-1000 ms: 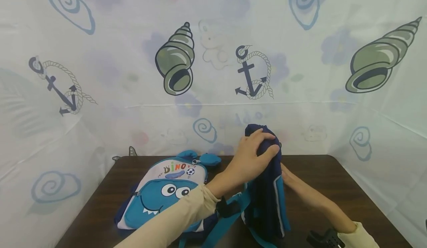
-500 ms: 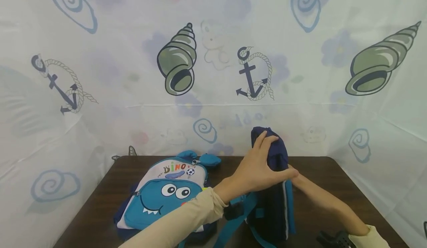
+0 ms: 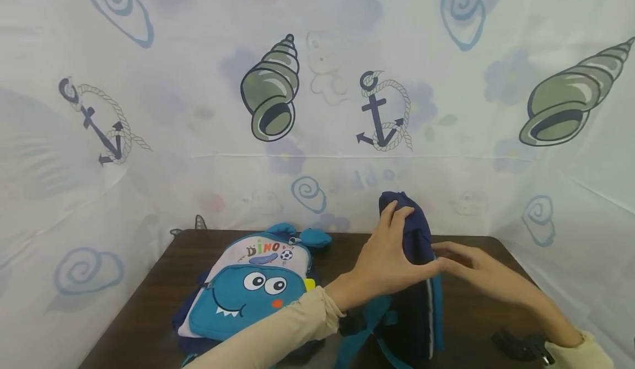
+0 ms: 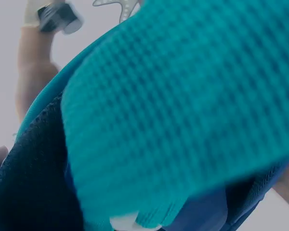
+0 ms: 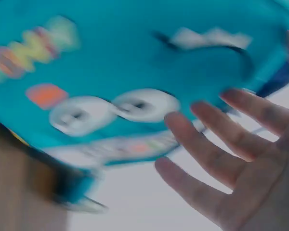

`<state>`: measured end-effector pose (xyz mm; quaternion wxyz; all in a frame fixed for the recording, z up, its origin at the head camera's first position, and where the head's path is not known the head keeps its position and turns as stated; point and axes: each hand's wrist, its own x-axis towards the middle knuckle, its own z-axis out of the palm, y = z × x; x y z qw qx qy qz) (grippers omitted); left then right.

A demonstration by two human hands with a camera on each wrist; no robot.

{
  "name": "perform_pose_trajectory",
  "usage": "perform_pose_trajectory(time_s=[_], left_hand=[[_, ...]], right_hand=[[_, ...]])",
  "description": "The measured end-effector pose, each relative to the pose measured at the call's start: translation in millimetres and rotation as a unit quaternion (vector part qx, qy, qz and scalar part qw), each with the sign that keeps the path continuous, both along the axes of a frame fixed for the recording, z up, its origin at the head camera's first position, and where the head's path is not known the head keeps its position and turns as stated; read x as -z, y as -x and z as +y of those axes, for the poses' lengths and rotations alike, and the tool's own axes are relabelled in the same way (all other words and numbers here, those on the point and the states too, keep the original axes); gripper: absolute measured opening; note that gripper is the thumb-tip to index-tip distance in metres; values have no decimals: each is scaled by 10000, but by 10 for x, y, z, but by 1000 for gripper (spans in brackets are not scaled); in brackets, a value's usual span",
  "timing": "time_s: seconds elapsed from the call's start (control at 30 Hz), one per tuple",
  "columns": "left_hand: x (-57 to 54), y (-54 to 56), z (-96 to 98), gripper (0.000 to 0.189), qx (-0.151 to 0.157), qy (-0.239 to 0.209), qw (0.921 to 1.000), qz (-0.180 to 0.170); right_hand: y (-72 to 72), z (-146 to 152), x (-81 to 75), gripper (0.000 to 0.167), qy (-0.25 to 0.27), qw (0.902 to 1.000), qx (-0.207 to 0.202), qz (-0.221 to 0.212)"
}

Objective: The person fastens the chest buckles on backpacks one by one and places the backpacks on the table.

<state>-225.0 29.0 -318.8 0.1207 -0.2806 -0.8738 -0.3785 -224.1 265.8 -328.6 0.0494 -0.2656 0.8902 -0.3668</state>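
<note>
A navy and blue backpack (image 3: 416, 231) stands upright on the table, side-on in the head view. My left hand (image 3: 384, 258) grips its near upper side, fingers on the strap side and thumb reaching across toward the front edge. Beside its front is my right hand (image 3: 488, 272), fingers loosely extended; whether the fingertips touch it is unclear. In the right wrist view, the blurred fingers (image 5: 212, 159) are spread before the blue front panel (image 5: 135, 57) with cartoon eyes and teeth. A teal mesh strap (image 4: 183, 96) fills most of the left wrist view.
A second backpack (image 3: 253, 303), with a blue cartoon face and "DINO" lettering, lies on the dark wooden table (image 3: 149, 303) to the left. My left forearm covers part of it. A patterned white cloth (image 3: 327, 126) hangs behind and at the sides.
The standing backpack has shifted slightly right. My left thumb has moved down from the bag's top toward its front edge. My right hand has come out from behind the bag, moving right.
</note>
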Motion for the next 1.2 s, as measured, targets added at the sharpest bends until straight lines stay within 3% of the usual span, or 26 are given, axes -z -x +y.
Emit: perform_pose_trajectory(time_s=[0.07, 0.13, 0.23, 0.3, 0.43, 0.53, 0.87, 1.07, 1.2], left_hand=[[8, 2, 7, 96, 0, -41, 10000, -13], [16, 6, 12, 98, 0, -109, 9999, -11], [33, 16, 6, 105, 31, -167, 9998, 86], [52, 34, -4, 110, 125, -304, 9993, 189], [96, 67, -35, 116, 278, -522, 9973, 424], [134, 80, -53, 117, 386, -684, 9961, 391], [212, 52, -66, 120, 470, -1475, 9852, -735], [265, 34, -79, 119, 383, -1394, 9856, -876], [331, 6, -75, 116, 568, -1518, 9814, -1031]], right_hand=[[-26, -8, -181, 37, -325, 9959, 248, 810], [-54, -54, -365, 39, -491, 9856, 476, 1545], [-82, -183, -588, 66, -696, 9699, 407, 2296], [-83, -293, -673, 86, -914, 9628, 188, 2536], [-48, -496, -721, 103, -1592, 9530, -254, 2566], [-4, -575, -715, 99, -1847, 9559, -319, 2261], [125, -655, -687, 85, -1958, 9692, -358, 1452], [103, -630, -710, 86, -2177, 9643, -314, 1473], [59, -612, -737, 89, -2331, 9610, -204, 1474]])
